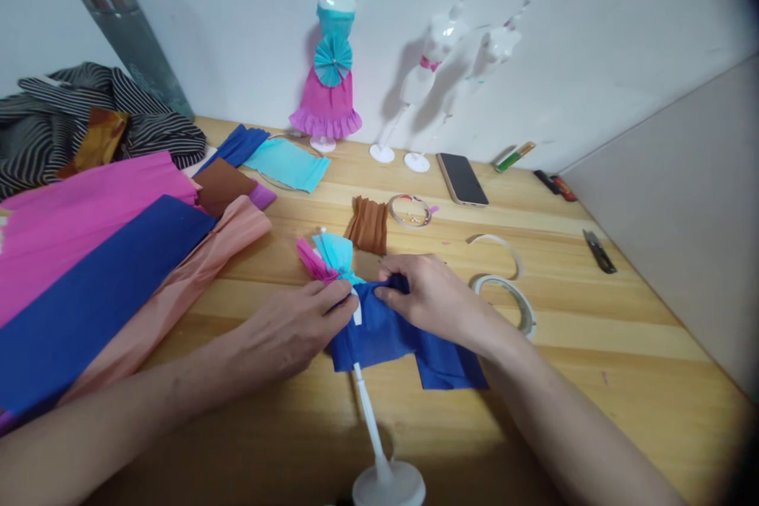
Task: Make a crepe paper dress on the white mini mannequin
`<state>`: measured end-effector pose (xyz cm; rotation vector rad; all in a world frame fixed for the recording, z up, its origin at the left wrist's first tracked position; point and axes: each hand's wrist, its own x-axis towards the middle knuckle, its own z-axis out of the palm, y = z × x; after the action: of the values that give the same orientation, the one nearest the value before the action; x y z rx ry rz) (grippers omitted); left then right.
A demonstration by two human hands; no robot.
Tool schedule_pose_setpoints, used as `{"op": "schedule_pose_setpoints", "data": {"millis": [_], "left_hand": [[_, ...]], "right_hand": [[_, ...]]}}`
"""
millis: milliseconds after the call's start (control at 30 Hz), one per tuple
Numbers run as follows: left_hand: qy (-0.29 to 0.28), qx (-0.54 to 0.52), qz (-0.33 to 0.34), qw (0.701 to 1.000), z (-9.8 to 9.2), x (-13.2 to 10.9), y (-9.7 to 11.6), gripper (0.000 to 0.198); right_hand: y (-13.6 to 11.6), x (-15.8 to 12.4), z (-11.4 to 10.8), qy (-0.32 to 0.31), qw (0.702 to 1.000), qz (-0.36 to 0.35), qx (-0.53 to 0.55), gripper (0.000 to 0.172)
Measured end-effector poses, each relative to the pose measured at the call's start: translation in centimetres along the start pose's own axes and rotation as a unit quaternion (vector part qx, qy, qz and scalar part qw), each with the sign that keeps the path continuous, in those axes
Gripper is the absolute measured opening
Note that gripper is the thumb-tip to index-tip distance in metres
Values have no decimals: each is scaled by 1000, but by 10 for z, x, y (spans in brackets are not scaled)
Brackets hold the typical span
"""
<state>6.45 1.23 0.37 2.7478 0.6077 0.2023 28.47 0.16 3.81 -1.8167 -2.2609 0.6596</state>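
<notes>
A small white mannequin on a stand (373,423) lies tilted on the table, its round base toward me. Turquoise crepe paper (334,251) and pink crepe paper (313,259) cover its upper part. Around its waist runs a strip of dark blue crepe paper (385,330), which trails off to the right under my forearm. My left hand (308,320) presses the strip's left end against the waist with closed fingers. My right hand (424,292) pinches the strip's gathered upper edge between thumb and fingers, just right of the mannequin.
Crepe paper sheets (112,277) and a striped cloth (107,115) lie at left beside a tall flask (127,32). A dressed mannequin (332,87) and two bare ones stand by the wall. Tape roll (527,308), phone (462,179), brown crepe paper (368,225) and cutter (598,251) are around.
</notes>
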Motion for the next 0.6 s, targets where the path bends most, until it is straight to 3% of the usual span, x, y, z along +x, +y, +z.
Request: {"op": "schedule_pose_setpoints", "data": {"millis": [367, 600], "left_hand": [[1, 131, 27, 991, 2, -2, 6, 42], [-18, 79, 24, 996, -2, 1, 4, 45]], "right_hand": [[-4, 0, 1, 9, 998, 7, 57, 4], [-6, 2, 3, 12, 997, 19, 68, 3]]}}
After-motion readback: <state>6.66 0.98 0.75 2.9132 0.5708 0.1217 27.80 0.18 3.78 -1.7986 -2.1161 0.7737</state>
